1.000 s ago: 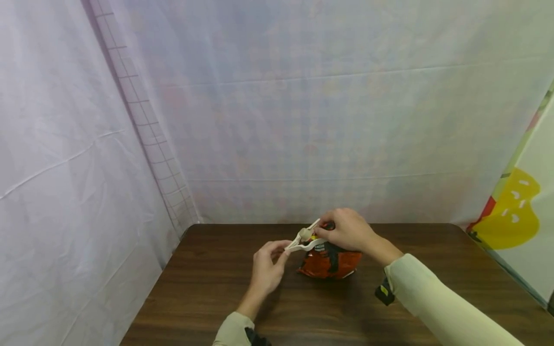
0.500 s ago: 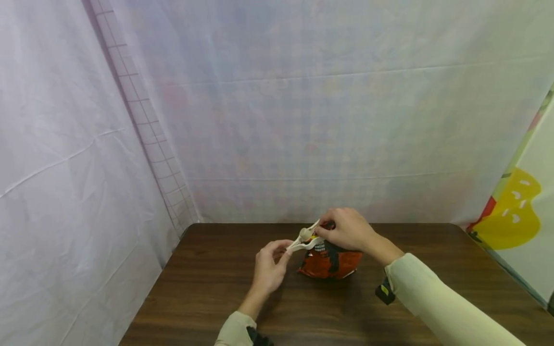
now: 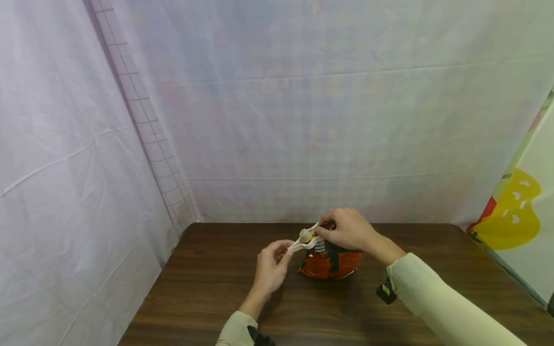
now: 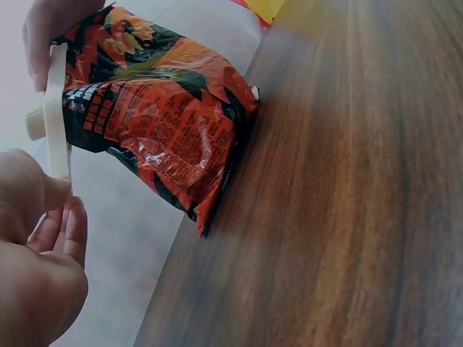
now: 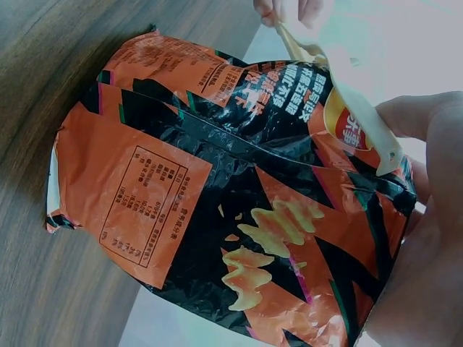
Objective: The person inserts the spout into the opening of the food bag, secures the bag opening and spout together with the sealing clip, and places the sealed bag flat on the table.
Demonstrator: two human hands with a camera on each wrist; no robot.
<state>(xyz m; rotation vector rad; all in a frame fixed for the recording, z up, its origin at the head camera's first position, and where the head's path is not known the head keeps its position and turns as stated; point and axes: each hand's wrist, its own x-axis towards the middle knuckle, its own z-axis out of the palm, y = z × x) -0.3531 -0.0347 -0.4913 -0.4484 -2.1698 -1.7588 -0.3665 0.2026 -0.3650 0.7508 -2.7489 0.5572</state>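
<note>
An orange and black crisp packet (image 3: pixel 318 266) stands on the table, with wavy crisps printed on its side in the right wrist view. Across its top lies a cream bag clip (image 3: pixel 305 235) with a round knob; in the head view its two arms spread apart in a narrow V. My left hand (image 3: pixel 269 269) pinches the clip's left end between thumb and fingers. My right hand (image 3: pixel 348 228) grips the packet's upper right part, its thumb against the clip (image 5: pixel 362 108). Some right fingertips are hidden behind the packet.
The dark brown wooden table (image 3: pixel 207 288) extends around the packet. White cloth hangings (image 3: pixel 277 120) rise behind it and on the left. A yellow printed shape (image 3: pixel 510 221) shows on the panel at the right.
The clip's two arms look slightly closer together than a second ago. My left hand has shifted a little to the right; the right hand and packet stay almost still.
</note>
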